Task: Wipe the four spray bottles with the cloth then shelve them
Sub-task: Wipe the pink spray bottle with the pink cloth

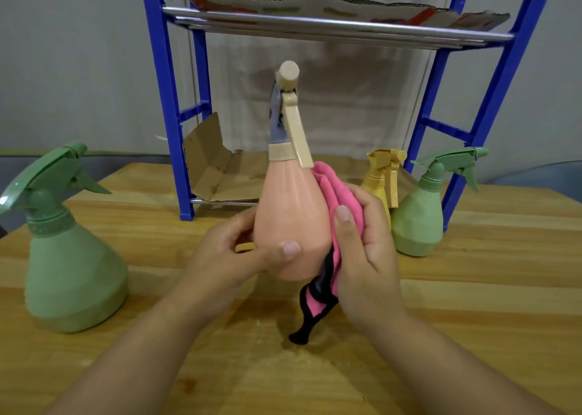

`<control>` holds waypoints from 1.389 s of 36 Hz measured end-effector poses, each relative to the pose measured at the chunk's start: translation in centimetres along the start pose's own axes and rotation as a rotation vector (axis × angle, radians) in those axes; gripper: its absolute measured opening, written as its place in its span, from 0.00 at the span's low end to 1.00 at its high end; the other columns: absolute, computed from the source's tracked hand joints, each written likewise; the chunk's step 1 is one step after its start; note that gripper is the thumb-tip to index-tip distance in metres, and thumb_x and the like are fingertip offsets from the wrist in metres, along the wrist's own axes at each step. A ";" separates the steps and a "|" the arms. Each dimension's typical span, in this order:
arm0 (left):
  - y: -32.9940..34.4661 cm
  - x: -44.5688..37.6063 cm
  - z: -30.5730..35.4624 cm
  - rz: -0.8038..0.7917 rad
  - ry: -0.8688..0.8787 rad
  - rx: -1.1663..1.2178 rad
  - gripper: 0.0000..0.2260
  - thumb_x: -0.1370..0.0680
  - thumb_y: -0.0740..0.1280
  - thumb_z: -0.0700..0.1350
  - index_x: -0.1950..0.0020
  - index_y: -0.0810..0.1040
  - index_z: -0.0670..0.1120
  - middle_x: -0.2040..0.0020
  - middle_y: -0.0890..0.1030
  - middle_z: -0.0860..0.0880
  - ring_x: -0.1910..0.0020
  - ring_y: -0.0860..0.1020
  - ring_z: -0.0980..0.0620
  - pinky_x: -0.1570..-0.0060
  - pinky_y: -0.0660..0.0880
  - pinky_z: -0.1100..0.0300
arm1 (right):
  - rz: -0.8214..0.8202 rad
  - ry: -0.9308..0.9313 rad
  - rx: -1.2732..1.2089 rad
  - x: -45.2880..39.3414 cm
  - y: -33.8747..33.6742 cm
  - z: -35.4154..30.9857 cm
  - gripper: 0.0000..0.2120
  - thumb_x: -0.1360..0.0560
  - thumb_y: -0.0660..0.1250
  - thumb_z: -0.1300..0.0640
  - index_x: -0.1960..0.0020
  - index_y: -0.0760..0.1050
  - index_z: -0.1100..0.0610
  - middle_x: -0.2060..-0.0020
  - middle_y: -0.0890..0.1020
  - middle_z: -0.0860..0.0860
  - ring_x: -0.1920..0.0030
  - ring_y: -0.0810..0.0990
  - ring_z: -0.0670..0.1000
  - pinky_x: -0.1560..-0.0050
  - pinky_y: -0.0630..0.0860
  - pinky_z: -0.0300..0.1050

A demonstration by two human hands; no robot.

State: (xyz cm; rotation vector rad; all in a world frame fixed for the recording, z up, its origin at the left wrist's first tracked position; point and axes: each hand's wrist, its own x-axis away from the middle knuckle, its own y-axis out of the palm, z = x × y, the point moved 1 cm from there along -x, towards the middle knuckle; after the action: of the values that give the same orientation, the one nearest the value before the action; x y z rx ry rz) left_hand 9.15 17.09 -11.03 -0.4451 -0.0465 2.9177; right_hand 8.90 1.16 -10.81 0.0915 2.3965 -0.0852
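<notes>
A peach spray bottle [288,213] with a tan trigger head is lifted above the wooden table, nozzle toward me. My left hand [242,254] grips its lower body, thumb across the front. My right hand [362,244] holds a pink cloth [333,194] with black trim and presses it against the bottle's right side. A large green spray bottle [72,257] stands at the left. A second green bottle [419,216] stands at the right, with a yellow bottle [379,178] just behind it, partly hidden by my right hand.
A blue shelf rack [167,99] with chrome rails stands at the back of the wooden table [488,304]. Cardboard sheets line its upper shelf [330,5] and its bottom level [214,169].
</notes>
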 end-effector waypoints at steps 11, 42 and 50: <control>-0.1 0.2 -0.9 0.011 -0.041 0.047 0.40 0.49 0.81 0.55 0.38 0.75 0.55 0.42 0.82 0.53 0.43 0.80 0.53 0.54 0.79 0.61 | 0.014 0.395 -0.082 -0.6 -0.6 0.8 0.09 0.19 0.57 0.53 0.48 0.76 0.46 0.60 0.82 0.38 0.60 0.79 0.35 0.60 0.76 0.32; 0.6 -1.2 -2.1 0.206 -0.182 -0.339 0.31 0.38 0.79 0.44 0.40 0.69 0.57 0.45 0.73 0.62 0.47 0.75 0.58 0.58 0.74 0.63 | -0.360 0.165 0.771 -0.8 -7.9 2.0 0.16 0.29 0.72 0.54 0.42 0.77 0.45 0.52 0.76 0.41 0.51 0.74 0.40 0.54 0.71 0.33; 1.4 -2.6 -2.7 0.145 -0.243 -0.405 0.30 0.36 0.79 0.43 0.41 0.68 0.57 0.48 0.73 0.63 0.51 0.75 0.61 0.62 0.73 0.66 | -0.399 0.115 0.831 -0.7 -8.6 2.2 0.17 0.29 0.71 0.53 0.41 0.77 0.46 0.51 0.76 0.43 0.50 0.75 0.45 0.50 0.74 0.41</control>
State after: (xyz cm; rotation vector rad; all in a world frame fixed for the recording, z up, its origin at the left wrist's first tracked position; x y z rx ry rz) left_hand 12.17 15.23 -12.88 -0.1491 -0.6739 3.0872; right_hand 10.11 -7.60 -11.67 -0.0002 2.3004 -1.2788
